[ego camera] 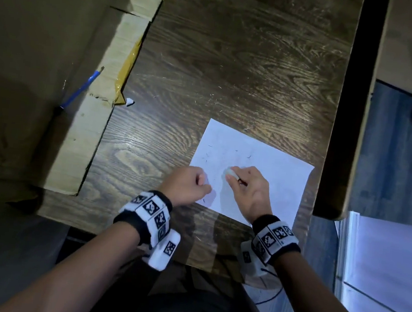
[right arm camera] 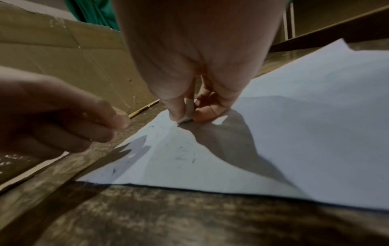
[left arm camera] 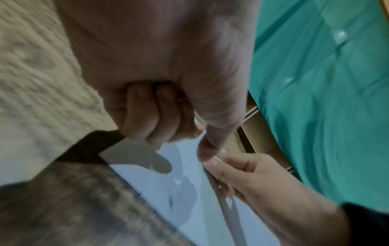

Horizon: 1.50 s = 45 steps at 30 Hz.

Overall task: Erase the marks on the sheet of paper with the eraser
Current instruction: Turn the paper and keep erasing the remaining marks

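A white sheet of paper (ego camera: 273,177) lies on the dark wooden table (ego camera: 233,70), near its front right corner. Several short dark pencil marks (ego camera: 206,156) are scattered over its left half, also seen as marks (right arm camera: 185,154) in the right wrist view. My right hand (ego camera: 233,174) pinches a small white eraser (ego camera: 231,174) between thumb and fingers, its tip pressed on the paper (right arm camera: 315,116). The eraser (right arm camera: 188,109) stands nearly upright in that right hand (right arm camera: 184,116). My left hand (ego camera: 187,185) is a loose fist at the sheet's left edge, fingers (left arm camera: 147,113) curled, holding nothing.
A cardboard box (ego camera: 89,132) borders the table's left side, with a blue pen (ego camera: 80,91) lying on it. A small white scrap (ego camera: 129,101) sits by the box. The table's right edge (ego camera: 339,118) drops to a dark gap. Teal fabric (left arm camera: 315,99) lies beyond.
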Available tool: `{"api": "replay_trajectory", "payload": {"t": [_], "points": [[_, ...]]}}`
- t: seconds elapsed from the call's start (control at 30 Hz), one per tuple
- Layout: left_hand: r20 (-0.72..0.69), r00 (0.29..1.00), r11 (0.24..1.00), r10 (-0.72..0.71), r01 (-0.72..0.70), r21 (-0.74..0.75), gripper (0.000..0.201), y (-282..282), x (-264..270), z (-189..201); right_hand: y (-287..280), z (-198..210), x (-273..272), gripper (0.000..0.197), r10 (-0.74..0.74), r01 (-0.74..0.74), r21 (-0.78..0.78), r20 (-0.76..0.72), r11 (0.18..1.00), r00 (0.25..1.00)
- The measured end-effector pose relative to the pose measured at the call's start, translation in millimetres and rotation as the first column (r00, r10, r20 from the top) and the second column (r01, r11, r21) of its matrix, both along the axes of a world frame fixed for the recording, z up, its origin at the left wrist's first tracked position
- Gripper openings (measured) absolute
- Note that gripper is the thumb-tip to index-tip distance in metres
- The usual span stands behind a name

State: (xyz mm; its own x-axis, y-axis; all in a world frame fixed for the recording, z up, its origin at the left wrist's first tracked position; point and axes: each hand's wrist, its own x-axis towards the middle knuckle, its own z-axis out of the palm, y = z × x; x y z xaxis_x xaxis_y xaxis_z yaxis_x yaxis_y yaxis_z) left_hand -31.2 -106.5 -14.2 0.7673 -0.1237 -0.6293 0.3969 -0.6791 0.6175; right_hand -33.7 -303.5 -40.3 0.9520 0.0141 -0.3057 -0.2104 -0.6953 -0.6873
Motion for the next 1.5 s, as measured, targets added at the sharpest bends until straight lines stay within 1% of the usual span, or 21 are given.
{"api": "replay_trajectory", "payload": {"t": [0.03,0.07,0.13,0.17,0.23,0.3,0.37,0.5,0.6,0.73,0.87,0.97,1.03,1.1,1.17,1.2,1.23,1.3,1.37,1.4,1.5], "points": [[-0.036,0.999,0.999,-0.035,0.033,-0.041,0.032,-2,7,-2,0,3,-1,0.024,0.018,-0.018,0.002,0.013,1.000,1.000],[-0.054,0.993,0.993,-0.109,0.107,-0.049,0.032,-4,14,-4,1,6,0,0.022,0.039,-0.039,-0.004,0.023,0.999,0.999],[-0.052,0.959,0.960,-0.278,0.278,-0.005,0.033,-6,27,-9,2,10,1,0.022,0.059,-0.059,-0.004,0.016,0.998,0.998],[-0.041,0.941,0.942,-0.335,0.336,0.019,0.036,-5,32,-12,2,11,1,0.023,0.049,-0.049,0.004,0.004,0.999,0.999],[-0.001,0.917,0.916,-0.399,0.399,0.042,0.042,-5,35,-19,4,10,-3,0.026,0.057,-0.057,-0.002,0.023,0.998,0.998],[0.032,0.906,0.905,-0.423,0.420,0.063,0.047,-6,34,-21,9,10,-8,0.026,0.148,-0.146,-0.038,0.058,0.989,0.987],[0.055,0.898,0.899,-0.436,0.433,0.065,0.053,-8,33,-20,13,10,-11,0.019,0.233,-0.228,-0.062,0.092,0.972,0.968],[0.032,0.859,0.855,-0.510,0.504,0.121,0.071,-12,34,-11,14,10,-4,0.014,0.288,-0.271,-0.126,0.138,0.954,0.948],[0.034,0.781,0.756,-0.624,0.591,0.283,0.082,-18,35,-1,11,11,-3,0.010,0.305,-0.283,-0.149,0.152,0.947,0.940],[0.048,0.707,0.641,-0.705,0.607,0.471,0.093,-20,38,10,10,15,-2,0.009,0.371,-0.343,-0.180,0.159,0.922,0.915],[0.030,0.665,0.572,-0.746,0.618,0.539,0.095,-20,42,13,12,12,-1,0.006,0.375,-0.341,-0.201,0.171,0.918,0.911],[-0.004,0.618,0.504,-0.786,0.644,0.575,0.102,-25,48,13,13,14,-2,0.004,0.355,-0.332,-0.160,0.145,0.930,0.924],[-0.040,0.622,0.481,-0.782,0.643,0.596,0.109,-27,50,11,14,17,-3,0.012,0.308,-0.290,-0.126,0.158,0.949,0.938],[-0.056,0.664,0.502,-0.746,0.616,0.607,0.113,-26,49,8,17,16,-3,0.018,0.256,-0.241,-0.099,0.176,0.965,0.951],[-0.063,0.706,0.565,-0.705,0.614,0.552,0.115,-24,50,6,22,12,-5,0.013,0.253,-0.238,-0.096,0.196,0.967,0.947],[-0.063,0.718,0.592,-0.693,0.616,0.519,0.114,-23,49,5,24,10,-8,0.007,0.273,-0.258,-0.100,0.196,0.961,0.942],[-0.059,0.729,0.612,-0.682,0.614,0.498,0.111,-22,49,4,26,9,-10,0.007,0.298,-0.283,-0.103,0.186,0.954,0.936],[-0.063,0.742,0.628,-0.667,0.606,0.488,0.105,-24,50,3,26,7,-14,0.009,0.360,-0.350,-0.083,0.169,0.933,0.918],[-0.074,0.751,0.637,-0.656,0.604,0.479,0.106,-26,51,2,24,10,-5,0.013,0.407,-0.398,-0.088,0.151,0.913,0.901],[-0.078,0.756,0.646,-0.650,0.604,0.466,0.108,-26,52,1,23,10,3,0.015,0.399,-0.384,-0.115,0.152,0.916,0.905],[-0.077,0.761,0.662,-0.644,0.605,0.442,0.113,-25,52,0,21,3,25,0.023,0.313,-0.272,-0.210,0.202,0.939,0.928]]}}
